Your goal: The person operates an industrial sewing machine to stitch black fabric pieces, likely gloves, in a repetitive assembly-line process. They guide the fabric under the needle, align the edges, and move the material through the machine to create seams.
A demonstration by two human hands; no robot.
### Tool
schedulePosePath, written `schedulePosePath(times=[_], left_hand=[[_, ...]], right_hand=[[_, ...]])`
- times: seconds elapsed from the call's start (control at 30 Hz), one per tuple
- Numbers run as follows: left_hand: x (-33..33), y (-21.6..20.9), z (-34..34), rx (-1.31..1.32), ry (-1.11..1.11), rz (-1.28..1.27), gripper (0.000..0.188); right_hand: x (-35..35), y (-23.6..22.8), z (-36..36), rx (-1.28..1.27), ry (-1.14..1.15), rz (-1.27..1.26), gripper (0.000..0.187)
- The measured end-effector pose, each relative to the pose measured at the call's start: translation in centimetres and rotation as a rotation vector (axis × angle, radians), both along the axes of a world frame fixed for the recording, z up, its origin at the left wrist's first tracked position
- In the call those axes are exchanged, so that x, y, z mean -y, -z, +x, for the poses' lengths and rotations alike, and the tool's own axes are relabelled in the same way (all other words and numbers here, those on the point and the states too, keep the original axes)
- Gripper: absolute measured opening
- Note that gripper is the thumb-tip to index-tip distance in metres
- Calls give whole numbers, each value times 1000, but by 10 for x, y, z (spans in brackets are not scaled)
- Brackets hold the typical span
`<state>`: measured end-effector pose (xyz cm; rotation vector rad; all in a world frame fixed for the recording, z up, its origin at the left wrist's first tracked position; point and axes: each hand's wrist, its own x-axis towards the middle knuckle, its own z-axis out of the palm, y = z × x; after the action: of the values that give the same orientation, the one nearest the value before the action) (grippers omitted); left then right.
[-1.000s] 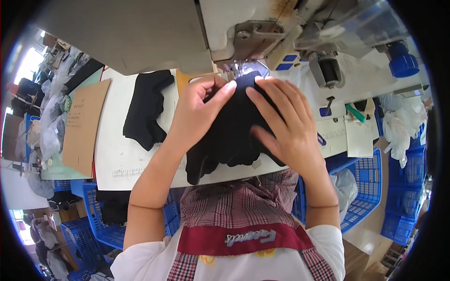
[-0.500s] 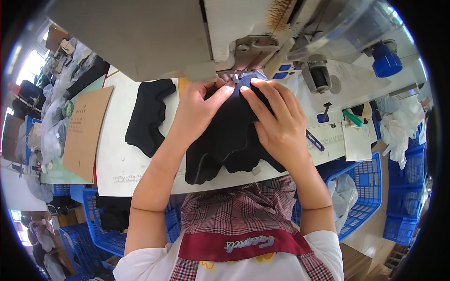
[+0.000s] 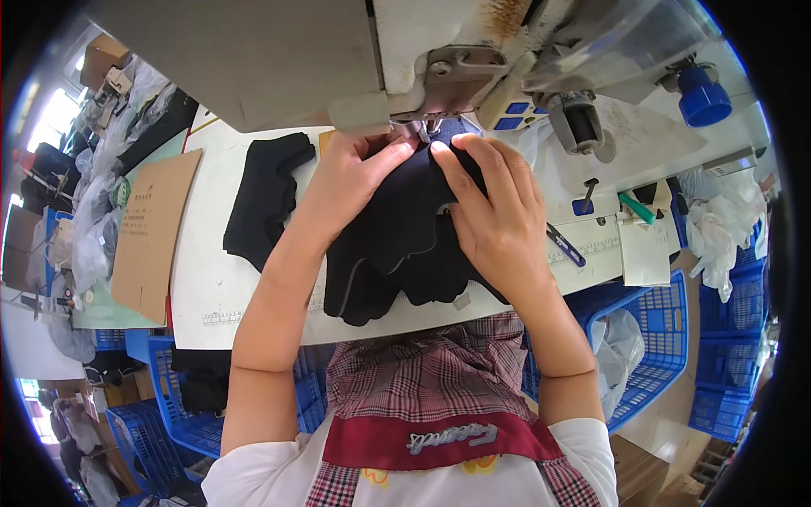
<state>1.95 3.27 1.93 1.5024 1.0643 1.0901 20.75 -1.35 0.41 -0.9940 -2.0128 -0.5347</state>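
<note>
Black cut fabric (image 3: 390, 215) with a scalloped near edge lies under the sewing machine (image 3: 245, 63), its far end at the presser foot (image 3: 428, 130). Close to the foot on the left, my left hand (image 3: 346, 182) holds the fabric between thumb and forefinger; its other fingers are curled and partly hidden. Across the fabric's right side rests my right hand (image 3: 500, 207), fingers stretched out and fingertips pressing down just right of the foot. A second black fabric piece (image 3: 263, 194) lies flat on the table, left of my left forearm.
The white table (image 3: 203, 287) has a ruler strip along its near edge. A dark-handled cutter (image 3: 566, 245) and green-handled tool (image 3: 636, 208) lie at right. Cardboard (image 3: 156, 237) stands at left. Blue baskets (image 3: 663, 338) sit below the table; blue-capped machine part (image 3: 704, 97) at upper right.
The fabric has slid a little away from me, toward the foot, and its near edge has shifted slightly left. My right fingertips have edged forward with it; my left hand keeps its pinch.
</note>
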Motion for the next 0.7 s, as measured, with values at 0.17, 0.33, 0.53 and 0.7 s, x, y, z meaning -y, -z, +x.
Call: schedulePosePath(times=[0.17, 0.33, 0.53, 0.7], left_hand=[[-1, -13, -21, -200, 174, -31, 24], [-2, -11, -41, -158, 310, -181, 28], [12, -10, -29, -74, 163, -147, 30], [15, -4, -26, 1, 146, -157, 28]], right_hand=[[6, -2, 1, 20, -5, 3, 45], [6, 0, 2, 17, 1, 24, 46], [-1, 4, 1, -26, -29, 33, 45], [-1, 1, 2, -25, -56, 19, 46]])
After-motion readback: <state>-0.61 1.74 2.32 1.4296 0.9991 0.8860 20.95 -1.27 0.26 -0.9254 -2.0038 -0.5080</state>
